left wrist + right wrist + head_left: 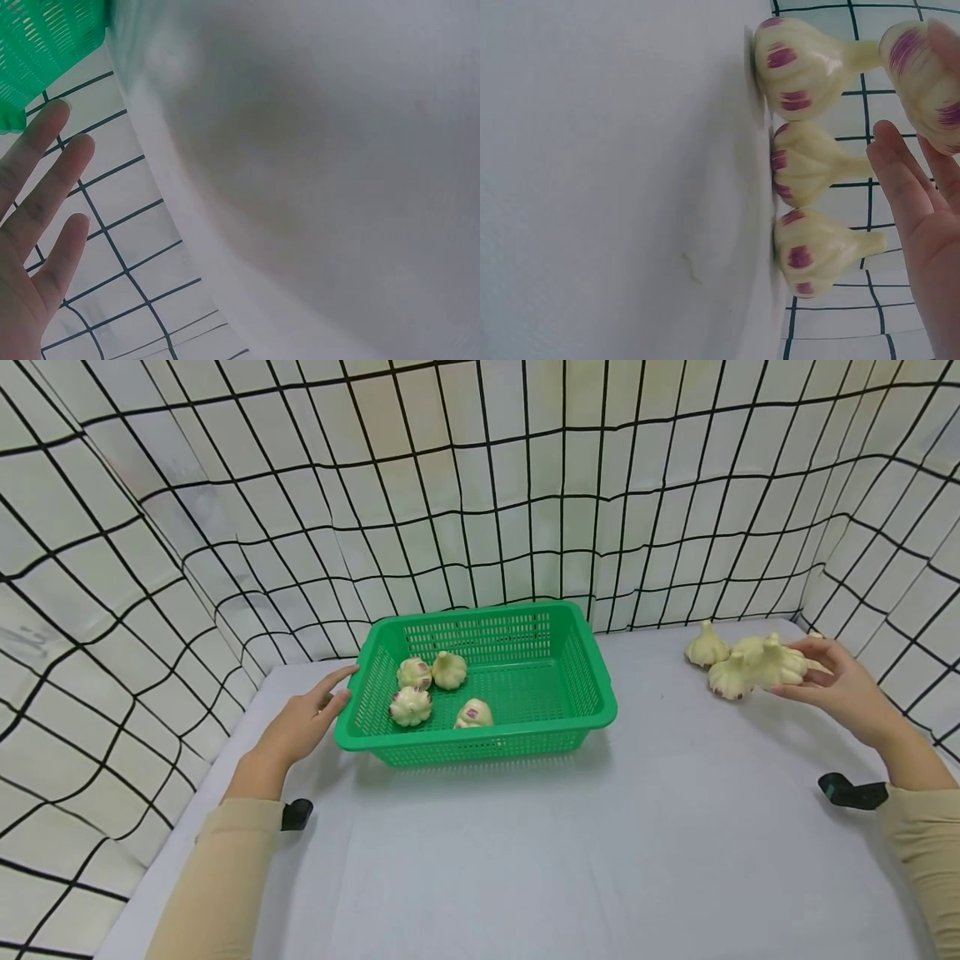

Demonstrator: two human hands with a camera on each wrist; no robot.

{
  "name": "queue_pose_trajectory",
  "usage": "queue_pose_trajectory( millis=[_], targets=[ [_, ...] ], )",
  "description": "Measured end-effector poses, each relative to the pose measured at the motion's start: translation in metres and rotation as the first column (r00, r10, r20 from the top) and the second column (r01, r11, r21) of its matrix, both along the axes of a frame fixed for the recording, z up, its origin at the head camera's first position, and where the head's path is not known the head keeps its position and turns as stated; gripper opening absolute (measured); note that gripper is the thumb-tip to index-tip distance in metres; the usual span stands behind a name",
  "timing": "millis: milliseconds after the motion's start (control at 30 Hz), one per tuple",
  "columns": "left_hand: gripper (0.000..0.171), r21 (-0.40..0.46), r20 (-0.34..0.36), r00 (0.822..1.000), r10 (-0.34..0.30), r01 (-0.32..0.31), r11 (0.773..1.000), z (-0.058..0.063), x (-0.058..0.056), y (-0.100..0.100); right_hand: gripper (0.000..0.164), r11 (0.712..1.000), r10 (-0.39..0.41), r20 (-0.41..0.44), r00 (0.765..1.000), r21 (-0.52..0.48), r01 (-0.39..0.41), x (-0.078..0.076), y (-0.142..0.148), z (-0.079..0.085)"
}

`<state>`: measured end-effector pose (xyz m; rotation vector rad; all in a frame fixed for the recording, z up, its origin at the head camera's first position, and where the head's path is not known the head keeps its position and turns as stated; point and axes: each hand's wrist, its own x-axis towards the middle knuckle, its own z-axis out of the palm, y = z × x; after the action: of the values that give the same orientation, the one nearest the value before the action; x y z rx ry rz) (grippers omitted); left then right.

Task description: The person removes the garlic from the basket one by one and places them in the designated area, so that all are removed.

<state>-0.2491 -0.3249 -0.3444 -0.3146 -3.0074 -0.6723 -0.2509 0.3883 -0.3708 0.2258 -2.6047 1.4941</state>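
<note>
My right hand (843, 689) pinches a garlic bulb (915, 82) between thumb and fingers, lifted beside several others at the table's right rear. Three garlic bulbs stand in a row there, cream with purple streaks and stems up; the nearest bulb (806, 71) is largest in the right wrist view. On the left, my left hand (296, 727) has its fingertips at the left rim of a green plastic basket (480, 739). Its fingers are spread and fairly straight in the left wrist view. Several garlic bulbs lie in the basket's left half, including a stemmed one (449, 670).
A white cloth-like surface covers the table (570, 860). Black netting (495, 485) over white walls encloses the back and both sides, close behind the basket and the right-hand bulbs. Dark straps (851, 792) show at both wrists.
</note>
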Motion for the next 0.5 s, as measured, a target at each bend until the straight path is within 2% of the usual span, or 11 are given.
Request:
queue_pose_trajectory(
  millis=[500],
  targets=[
    [0.063, 0.012, -0.005, 1.0, -0.003, 0.003, 1.0, 0.0, 0.0, -0.001, 0.056, 0.994, -0.098, 0.075, 0.992, 0.062, 0.093, -0.008, 0.025, -0.022]
  ],
)
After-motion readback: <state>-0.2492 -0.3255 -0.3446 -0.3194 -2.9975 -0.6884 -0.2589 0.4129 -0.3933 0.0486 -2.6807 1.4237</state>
